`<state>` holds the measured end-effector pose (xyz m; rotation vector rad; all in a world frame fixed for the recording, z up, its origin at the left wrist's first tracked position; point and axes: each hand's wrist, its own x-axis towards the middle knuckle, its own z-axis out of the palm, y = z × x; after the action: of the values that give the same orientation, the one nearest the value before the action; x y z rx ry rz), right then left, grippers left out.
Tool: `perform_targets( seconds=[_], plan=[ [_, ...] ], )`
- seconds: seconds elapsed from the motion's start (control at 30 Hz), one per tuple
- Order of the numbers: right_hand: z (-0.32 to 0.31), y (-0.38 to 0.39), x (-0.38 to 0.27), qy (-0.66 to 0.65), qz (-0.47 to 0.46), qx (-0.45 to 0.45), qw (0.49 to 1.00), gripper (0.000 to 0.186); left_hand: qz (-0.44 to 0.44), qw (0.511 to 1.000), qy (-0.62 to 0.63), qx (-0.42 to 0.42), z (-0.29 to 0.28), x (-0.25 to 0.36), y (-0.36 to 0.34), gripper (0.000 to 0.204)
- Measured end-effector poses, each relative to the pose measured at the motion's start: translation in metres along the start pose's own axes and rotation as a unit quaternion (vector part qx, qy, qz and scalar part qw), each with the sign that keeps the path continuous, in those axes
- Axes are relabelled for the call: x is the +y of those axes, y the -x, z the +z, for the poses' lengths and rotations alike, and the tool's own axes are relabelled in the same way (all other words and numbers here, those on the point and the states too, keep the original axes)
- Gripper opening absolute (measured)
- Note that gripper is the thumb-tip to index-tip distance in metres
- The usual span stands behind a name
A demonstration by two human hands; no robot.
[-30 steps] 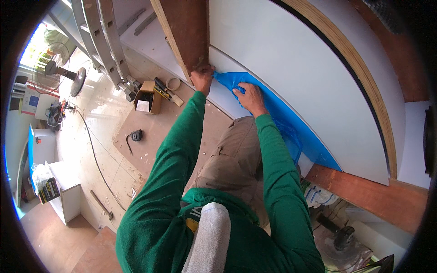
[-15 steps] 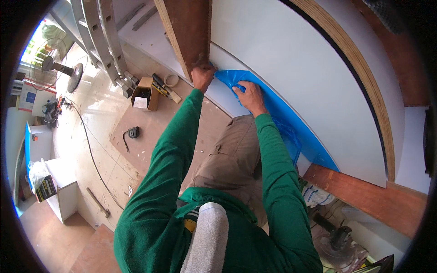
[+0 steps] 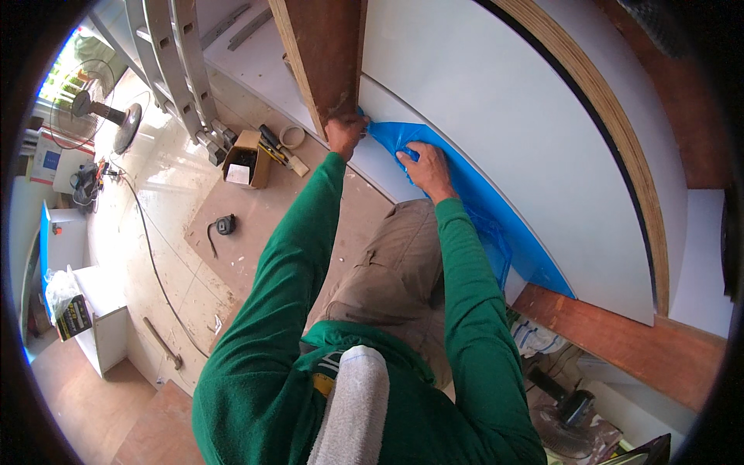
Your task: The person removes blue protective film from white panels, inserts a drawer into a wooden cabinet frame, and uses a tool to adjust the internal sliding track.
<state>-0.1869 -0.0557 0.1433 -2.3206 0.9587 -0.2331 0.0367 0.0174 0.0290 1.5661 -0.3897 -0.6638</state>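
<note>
Blue film [image 3: 484, 203], bunched in one hand, beside a white panel [image 3: 511, 139]

Blue film: one length, thin, with a slight sheen. Location: along the near edge of the white panel, running from the foot of an upright brown board [image 3: 333, 54] to a reddish-brown ledge [image 3: 620, 333]. Part lies smooth; part hangs loose and crumpled beside the right forearm.

Right hand [image 3: 428, 168]: fingers curled narrow, holding a gathered fold of the film.

Left hand [image 3: 345, 133]: at the board's lower corner, fingers drawn together at the film's narrow end. Whether they pinch the film or only press beside it cannot be told.

Nearby, on a brown sheet [image 3: 287, 205]: an open carton [image 3: 260, 174], a roll of tape [image 3: 292, 137] and a tape measure [image 3: 225, 225].

Hazards, as judged: the film could tear at its narrow end if pulled sharply by the bunched fold, leaving a scrap in the corner. The loose part could snag under the right forearm should that arm drop. The left fingertips, close against the board, could scrape its edge if the film gave way suddenly.
</note>
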Motion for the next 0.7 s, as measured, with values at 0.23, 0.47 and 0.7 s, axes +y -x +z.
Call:
perform_targets(
  seconds=[0.23, 0.47, 0.7],
  plan=[
    [0.002, -0.001, 0.016, -0.015, -0.022, -0.007, 1.000, 0.042, -0.039, 0.997, 0.058, 0.017, 0.013, 0.001, 0.001, 0.022],
    [0.002, 0.004, 0.015, 0.012, -0.073, 0.059, 0.996, 0.040, -0.146, 0.968, 0.156, 0.128, 0.035, 0.004, 0.015, 0.024],
    [-0.001, 0.003, 0.018, -0.012, -0.077, 0.022, 0.997, 0.037, 0.199, 0.941, -0.161, 0.221, 0.028, 0.009, 0.024, 0.026]
  ],
)
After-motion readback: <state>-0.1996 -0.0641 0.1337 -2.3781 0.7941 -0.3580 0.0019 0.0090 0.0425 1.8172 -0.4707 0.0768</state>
